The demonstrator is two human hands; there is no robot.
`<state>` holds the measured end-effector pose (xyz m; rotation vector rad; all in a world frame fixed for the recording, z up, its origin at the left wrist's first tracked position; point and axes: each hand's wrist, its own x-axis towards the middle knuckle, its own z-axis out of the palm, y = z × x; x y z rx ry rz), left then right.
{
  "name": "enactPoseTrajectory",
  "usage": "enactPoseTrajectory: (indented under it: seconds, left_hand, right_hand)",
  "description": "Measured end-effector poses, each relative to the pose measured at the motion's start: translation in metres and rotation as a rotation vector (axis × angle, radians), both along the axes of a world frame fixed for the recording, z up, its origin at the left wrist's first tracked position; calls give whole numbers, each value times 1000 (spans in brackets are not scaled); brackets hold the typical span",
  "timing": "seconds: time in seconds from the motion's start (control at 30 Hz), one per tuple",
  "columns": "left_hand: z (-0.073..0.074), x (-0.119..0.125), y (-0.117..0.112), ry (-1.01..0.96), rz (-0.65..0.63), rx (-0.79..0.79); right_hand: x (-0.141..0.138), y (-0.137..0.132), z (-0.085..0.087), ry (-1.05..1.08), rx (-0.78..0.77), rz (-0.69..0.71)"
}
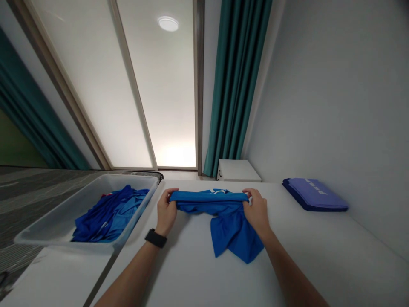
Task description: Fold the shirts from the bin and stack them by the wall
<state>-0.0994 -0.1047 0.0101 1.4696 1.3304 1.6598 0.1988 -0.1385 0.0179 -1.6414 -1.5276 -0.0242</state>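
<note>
Toward the surface's (191, 273) far edge, our left hand (166, 212) and right hand (256, 211) pinched a blue garment (207, 208); its white print (219, 192) was unreadable.

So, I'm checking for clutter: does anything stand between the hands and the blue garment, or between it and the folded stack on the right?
No visible object: left hand and right hand grip the blue garment; only the right hand itself comes between it and the folded stack.

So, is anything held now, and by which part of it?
Yes, a blue garment: the left hand pinches the left end of its folded upper edge, and the right hand pinches the right end.
</note>
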Motion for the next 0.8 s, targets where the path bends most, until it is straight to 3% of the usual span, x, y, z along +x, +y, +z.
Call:
enactPoseTrajectory:
  seconds: [0.1, 0.17, 0.4, 0.53, 0.63, 0.7, 0.8]
  left_hand:
    - [0, 2, -1, -55, -58, -24]
    - [1, 3, -2, -35, -100, -90]
    - [2, 2, -6, 196, -267, -357]
    - [1, 0, -9, 18, -498, -629]
    - [0, -1, -9, -135, -690, -781]
    - [-3, -1, -7, -197, -728, -753]
    - [-8, -1, -2, -172, -663, -529]
  right_hand:
    - [3, -2, 4, 85, -6, -21]
    - [4, -3, 4, 33, -66, 11]
    - [7, 0, -6, -460, -336, 108]
    - [2, -4, -8, -556, -442, 146]
    - [-10, -9, -12, -636, -425, 176]
    - [-19, -10, -18, -674, -369, 212]
    - [-30, -5, -32, -683, -273, 251]
